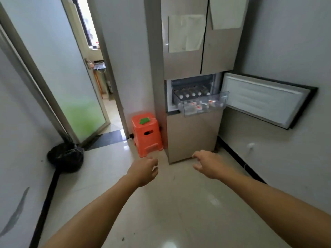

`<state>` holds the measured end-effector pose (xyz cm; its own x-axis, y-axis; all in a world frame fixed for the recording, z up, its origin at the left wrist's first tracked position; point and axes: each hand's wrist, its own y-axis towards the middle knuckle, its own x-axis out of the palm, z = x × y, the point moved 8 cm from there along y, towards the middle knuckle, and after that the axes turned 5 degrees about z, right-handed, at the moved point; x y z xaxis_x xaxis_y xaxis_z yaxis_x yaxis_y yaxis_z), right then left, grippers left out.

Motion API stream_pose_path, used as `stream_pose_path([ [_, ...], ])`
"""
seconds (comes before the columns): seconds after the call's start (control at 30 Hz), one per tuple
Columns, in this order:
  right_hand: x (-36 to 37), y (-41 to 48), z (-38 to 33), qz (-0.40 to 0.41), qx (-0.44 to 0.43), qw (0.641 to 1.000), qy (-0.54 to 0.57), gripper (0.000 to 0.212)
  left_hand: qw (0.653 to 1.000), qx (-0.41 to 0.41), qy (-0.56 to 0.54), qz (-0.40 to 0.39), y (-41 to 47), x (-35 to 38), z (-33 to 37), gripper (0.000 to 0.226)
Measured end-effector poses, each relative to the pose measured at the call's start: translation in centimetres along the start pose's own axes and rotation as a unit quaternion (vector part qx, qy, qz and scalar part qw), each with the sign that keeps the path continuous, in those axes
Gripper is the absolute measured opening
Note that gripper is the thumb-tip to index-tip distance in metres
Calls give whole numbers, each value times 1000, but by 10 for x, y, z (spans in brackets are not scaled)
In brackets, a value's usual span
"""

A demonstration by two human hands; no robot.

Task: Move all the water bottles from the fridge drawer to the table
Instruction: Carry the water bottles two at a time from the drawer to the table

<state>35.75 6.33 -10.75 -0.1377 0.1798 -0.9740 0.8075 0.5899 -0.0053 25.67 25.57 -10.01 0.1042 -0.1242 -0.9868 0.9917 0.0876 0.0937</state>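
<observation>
A tall beige fridge (pixel 189 65) stands ahead with its middle compartment door (pixel 265 99) swung open to the right. A clear plastic drawer (pixel 186 111) is pulled out and holds several water bottles (pixel 195 105) with white caps and red labels, lying down. More bottles (pixel 189 93) lie in a row behind them inside the compartment. My left hand (pixel 144 171) and my right hand (pixel 208 164) are stretched forward over the floor, well short of the drawer and below it, fingers apart and holding nothing. No table is in view.
An orange plastic stool (pixel 146 134) with a green patch on top stands left of the fridge. A black bag (pixel 66 156) lies by the left wall. A frosted glass door (pixel 71 86) stands ajar onto another room. A wall socket (pixel 250 145) sits low on the right.
</observation>
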Motion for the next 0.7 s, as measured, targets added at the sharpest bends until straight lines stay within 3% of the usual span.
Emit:
stream_pose_path([
  [0.2, -4, 102, 96, 11, 46, 999, 6, 42, 997, 75, -10, -7, 147, 26, 27, 16],
  [0.4, -33, 229, 174, 15, 60, 998, 5, 42, 998, 65, -13, -13, 294, 29, 28, 14],
  [0.7, -36, 380, 218, 11, 54, 998, 38, 42, 998, 64, -20, -17, 446, 42, -12, 16],
])
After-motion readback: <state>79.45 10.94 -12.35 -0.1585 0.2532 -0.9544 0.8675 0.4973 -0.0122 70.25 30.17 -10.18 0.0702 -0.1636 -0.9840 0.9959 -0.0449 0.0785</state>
